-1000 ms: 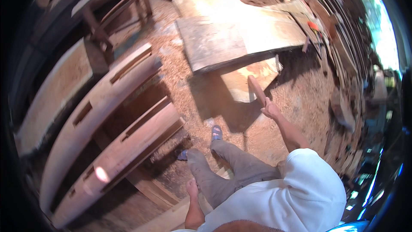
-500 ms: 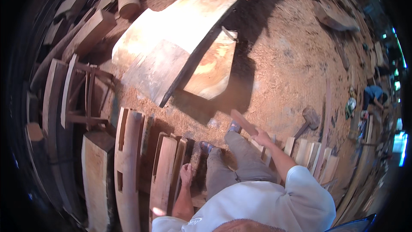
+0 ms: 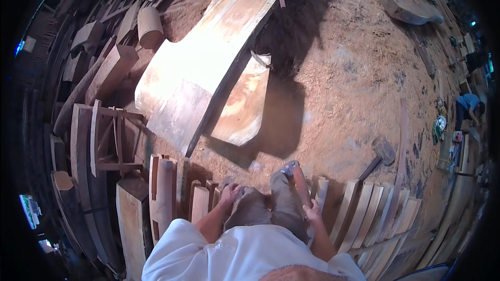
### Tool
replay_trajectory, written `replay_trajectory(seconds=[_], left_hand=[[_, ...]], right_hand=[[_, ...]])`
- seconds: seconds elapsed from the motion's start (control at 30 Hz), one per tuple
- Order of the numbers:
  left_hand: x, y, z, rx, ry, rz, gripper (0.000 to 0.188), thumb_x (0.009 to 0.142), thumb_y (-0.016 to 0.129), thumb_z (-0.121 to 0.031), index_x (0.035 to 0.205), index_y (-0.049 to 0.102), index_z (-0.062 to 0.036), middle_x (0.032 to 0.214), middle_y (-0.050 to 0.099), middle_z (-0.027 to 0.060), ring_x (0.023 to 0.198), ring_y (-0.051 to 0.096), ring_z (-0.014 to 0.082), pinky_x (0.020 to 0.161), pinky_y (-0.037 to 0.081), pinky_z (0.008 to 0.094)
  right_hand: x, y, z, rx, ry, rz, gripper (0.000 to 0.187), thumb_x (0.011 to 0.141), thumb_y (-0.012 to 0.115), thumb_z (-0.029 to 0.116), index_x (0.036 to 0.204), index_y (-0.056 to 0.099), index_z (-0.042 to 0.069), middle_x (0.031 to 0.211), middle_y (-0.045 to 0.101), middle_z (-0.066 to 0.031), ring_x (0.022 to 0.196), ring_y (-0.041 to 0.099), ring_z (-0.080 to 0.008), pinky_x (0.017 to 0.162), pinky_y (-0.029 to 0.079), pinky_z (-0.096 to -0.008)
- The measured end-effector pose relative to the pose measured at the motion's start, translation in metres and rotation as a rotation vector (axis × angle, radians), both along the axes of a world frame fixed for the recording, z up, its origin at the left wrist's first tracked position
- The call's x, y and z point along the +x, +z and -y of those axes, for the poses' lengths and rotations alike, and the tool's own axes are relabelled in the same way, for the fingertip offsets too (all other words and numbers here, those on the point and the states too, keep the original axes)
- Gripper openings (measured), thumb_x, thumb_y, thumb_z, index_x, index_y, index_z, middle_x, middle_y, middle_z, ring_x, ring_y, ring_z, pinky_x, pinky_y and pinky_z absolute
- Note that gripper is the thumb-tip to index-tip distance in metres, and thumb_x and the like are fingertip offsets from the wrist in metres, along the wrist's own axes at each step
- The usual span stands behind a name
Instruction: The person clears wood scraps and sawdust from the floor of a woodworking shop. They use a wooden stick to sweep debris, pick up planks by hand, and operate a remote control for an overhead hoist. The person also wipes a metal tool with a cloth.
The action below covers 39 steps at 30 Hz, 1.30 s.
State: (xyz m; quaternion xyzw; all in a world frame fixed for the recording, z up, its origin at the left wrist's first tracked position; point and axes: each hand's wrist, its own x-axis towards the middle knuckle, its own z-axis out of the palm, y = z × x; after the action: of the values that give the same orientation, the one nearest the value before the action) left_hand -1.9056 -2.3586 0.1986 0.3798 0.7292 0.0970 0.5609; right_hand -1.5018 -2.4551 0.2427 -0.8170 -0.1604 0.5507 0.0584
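My right hand (image 3: 311, 211) is closed around the lower end of a flat reddish-brown piece of wood (image 3: 301, 186), which points away from me beside my right leg. My left hand (image 3: 230, 193) lies against my left knee, fingers loosely out, with nothing seen in it. Close by that hand are the ends of several upright-cut timbers (image 3: 200, 204). Beyond my feet, a large pale wood slab (image 3: 208, 36) is lit brightly by the sun. A smaller slab with swirling grain (image 3: 242, 101) sits at its right edge, partly in shadow.
A long-handled mallet (image 3: 384, 151) leans at the right by a row of light boards (image 3: 370, 208). Left stand a wooden frame (image 3: 119, 138) and thick beams (image 3: 133, 213). Wood shavings cover the ground (image 3: 344, 104). A person in blue (image 3: 470, 103) bends over at far right.
My left hand has moved forward onto the knee. The wood in my right hand has swung from slanting left to pointing nearly straight ahead, drawn closer. The view has shifted.
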Motion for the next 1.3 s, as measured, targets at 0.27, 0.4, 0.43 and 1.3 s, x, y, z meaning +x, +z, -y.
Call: replay_trajectory(seconds=[0.27, 0.4, 0.43, 1.3], left_hand=[[0.108, 0.003, -0.148, 0.064, -0.291, 0.129, 0.049, 0.101, 0.065, -0.045, 0.125, 0.070, -0.0026, 0.118, 0.075, 0.0195, 0.113, 0.070, 0.0312, 0.098, 0.054, 0.0421], [0.079, -0.039, -0.150, 0.065, -0.230, 0.052, 0.051, 0.098, 0.068, -0.046, 0.124, 0.070, -0.0016, 0.112, 0.076, 0.0175, 0.106, 0.072, 0.0282, 0.092, 0.057, 0.0407], [0.076, -0.040, -0.163, 0.054, -0.265, 0.011, 0.050, 0.098, 0.068, -0.045, 0.124, 0.070, -0.0019, 0.112, 0.076, 0.0174, 0.106, 0.072, 0.0285, 0.092, 0.057, 0.0409], [0.133, -0.210, -0.483, 0.540, -0.772, -0.650, 0.084, 0.095, 0.070, -0.053, 0.148, 0.044, 0.0061, 0.151, 0.044, 0.0354, 0.145, 0.039, 0.0475, 0.122, 0.031, 0.0530]], right_hand=[[0.045, -0.076, 0.012, 0.312, 0.098, 0.202, 0.062, 0.091, 0.069, 0.017, 0.146, 0.049, -0.002, 0.112, 0.068, -0.0187, 0.090, 0.071, -0.0305, 0.073, 0.057, -0.0408], [0.027, 0.008, -0.069, -0.067, -0.135, -0.122, 0.069, 0.088, 0.071, 0.019, 0.149, 0.046, -0.001, 0.124, 0.064, -0.0210, 0.090, 0.070, -0.0291, 0.072, 0.059, -0.0401], [0.027, -0.005, -0.066, -0.039, -0.182, -0.099, 0.069, 0.089, 0.071, 0.019, 0.150, 0.045, 0.000, 0.121, 0.063, -0.0200, 0.085, 0.069, -0.0268, 0.065, 0.056, -0.0385], [0.118, -0.241, -0.241, 0.271, -0.923, -0.243, 0.034, 0.099, 0.071, 0.029, 0.122, 0.056, 0.010, 0.068, 0.055, 0.0004, 0.045, 0.049, -0.0089, 0.037, 0.038, -0.0256]])
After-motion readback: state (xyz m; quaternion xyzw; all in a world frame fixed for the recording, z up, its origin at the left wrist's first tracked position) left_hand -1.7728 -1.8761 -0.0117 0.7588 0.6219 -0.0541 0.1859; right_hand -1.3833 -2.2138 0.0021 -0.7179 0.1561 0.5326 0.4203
